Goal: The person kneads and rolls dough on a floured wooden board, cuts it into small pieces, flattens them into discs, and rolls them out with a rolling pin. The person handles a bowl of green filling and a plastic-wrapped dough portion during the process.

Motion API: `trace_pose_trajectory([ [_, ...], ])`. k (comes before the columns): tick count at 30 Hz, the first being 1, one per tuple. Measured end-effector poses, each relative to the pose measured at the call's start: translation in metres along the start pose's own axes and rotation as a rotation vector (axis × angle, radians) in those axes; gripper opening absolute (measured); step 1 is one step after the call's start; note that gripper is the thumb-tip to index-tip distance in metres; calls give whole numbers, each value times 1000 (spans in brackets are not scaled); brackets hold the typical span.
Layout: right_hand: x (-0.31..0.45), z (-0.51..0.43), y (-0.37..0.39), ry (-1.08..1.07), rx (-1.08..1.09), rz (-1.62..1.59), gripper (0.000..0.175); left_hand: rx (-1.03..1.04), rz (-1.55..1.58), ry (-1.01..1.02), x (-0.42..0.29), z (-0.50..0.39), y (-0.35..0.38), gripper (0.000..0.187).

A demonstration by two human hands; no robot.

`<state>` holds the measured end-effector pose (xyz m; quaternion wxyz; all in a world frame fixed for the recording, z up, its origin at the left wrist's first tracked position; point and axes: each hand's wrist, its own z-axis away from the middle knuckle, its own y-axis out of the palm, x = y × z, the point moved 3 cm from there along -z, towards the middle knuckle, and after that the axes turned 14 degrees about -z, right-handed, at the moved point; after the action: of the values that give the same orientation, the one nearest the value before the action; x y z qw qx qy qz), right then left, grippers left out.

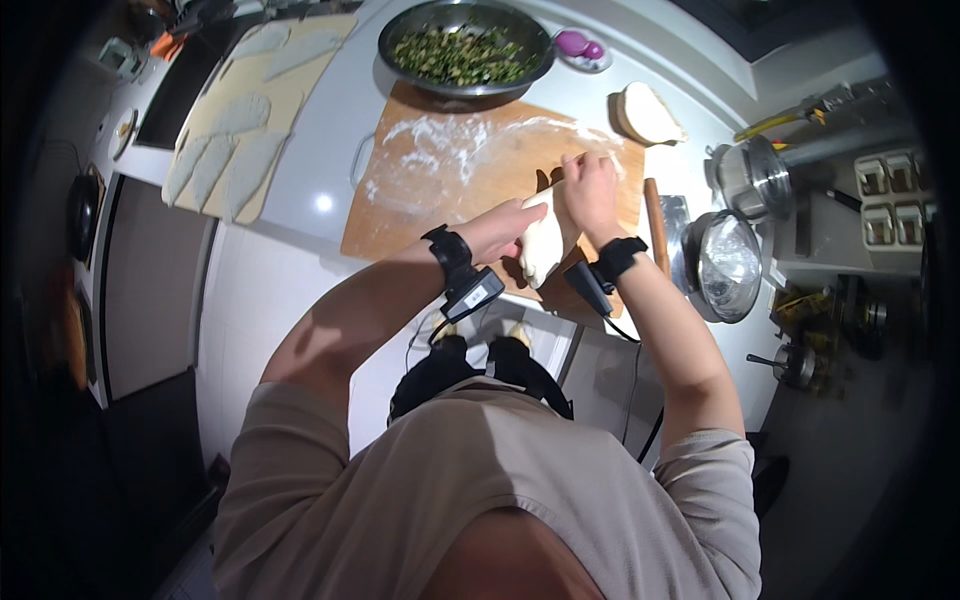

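Note:
A pale, elongated folded dough piece point(546, 244) is held above the near right part of a floured wooden board point(420, 217). My left hand point(501, 229) grips its left side, with the thumb on top. On its right upper edge, my right hand point(591, 191) has its fingers closed at the far end. The dough's near end hangs tilted towards me, its edge pinched. What lies inside the dough is hidden. Beyond the board stands a steel bowl point(465, 91) of chopped green filling point(461, 54). A half-round lump of dough point(649, 112) rests on the counter at the right.
A rolling pin point(656, 225) and a flat metal blade point(676, 232) lie right of the board. Beside them are a clear bowl point(729, 266) and a lidded pot point(754, 180). Several half-moon dough pockets point(251, 169) lie on a pale board point(289, 97) at left. A small dish point(592, 62) holds purple items.

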<state>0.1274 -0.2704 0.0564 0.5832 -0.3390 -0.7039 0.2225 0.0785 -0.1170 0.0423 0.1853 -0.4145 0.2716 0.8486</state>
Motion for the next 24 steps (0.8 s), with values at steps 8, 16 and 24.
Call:
trace_pose_trajectory([
  [8, -49, -29, 51, -290, 105, 159, 23, -388, -1113, 271, -11, 29, -42, 64],
  [16, 11, 0, -13, 47, 410, -155, 36, -253, -1204, 655, 1, 38, -14, 54],
  [24, -4, 7, 28, -465, 177, 129, 14, -238, -1369, 886, 7, 59, 0, 66],
])
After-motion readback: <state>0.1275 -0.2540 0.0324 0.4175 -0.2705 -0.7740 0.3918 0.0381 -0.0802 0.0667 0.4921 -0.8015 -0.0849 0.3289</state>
